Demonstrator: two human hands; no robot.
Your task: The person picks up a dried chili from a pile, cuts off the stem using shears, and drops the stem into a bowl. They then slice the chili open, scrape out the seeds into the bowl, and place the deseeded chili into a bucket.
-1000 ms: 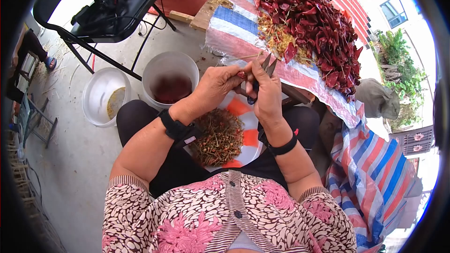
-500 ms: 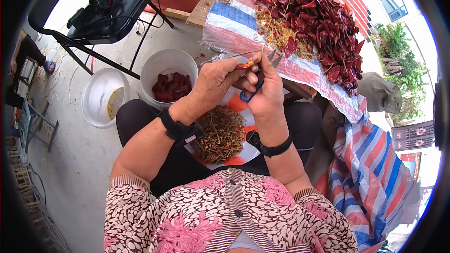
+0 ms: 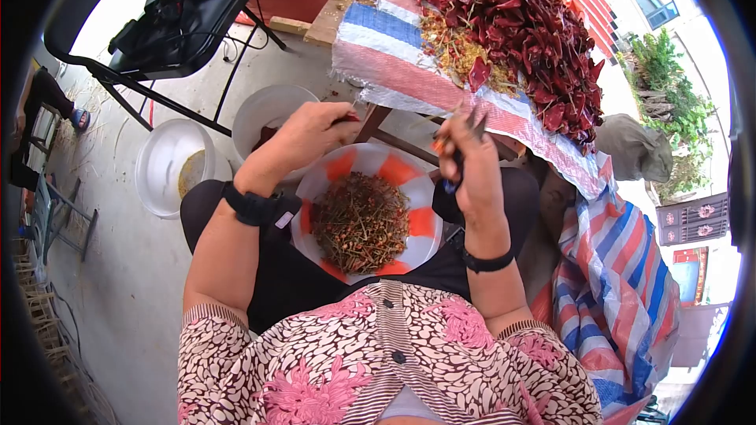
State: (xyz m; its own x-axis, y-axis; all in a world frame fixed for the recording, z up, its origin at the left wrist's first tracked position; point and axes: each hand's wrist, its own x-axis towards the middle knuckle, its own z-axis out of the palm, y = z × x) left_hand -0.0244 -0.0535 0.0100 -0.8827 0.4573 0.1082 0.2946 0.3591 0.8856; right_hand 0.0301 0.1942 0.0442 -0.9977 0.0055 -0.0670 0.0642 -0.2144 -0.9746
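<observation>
Over the rim of a white bucket, my left hand is closed with a dark red piece of dried chili showing at its fingertips. Cut red chilies lie in that bucket, partly hidden by the hand. My right hand grips scissors with blue handles, blades pointing up, and a small orange bit shows by its fingers. Between my legs sits an orange-and-white basin, holding a heap of chili stems and scraps.
A large pile of dried red chilies covers a striped sheet on a low table ahead, with yellow seeds beside it. At left are a white tub and a black folding chair. Another person's foot shows far left.
My hands have come apart: the left moved left toward the bucket with the chili piece, the right moved slightly right and down with the scissors. The basin is now uncovered.
</observation>
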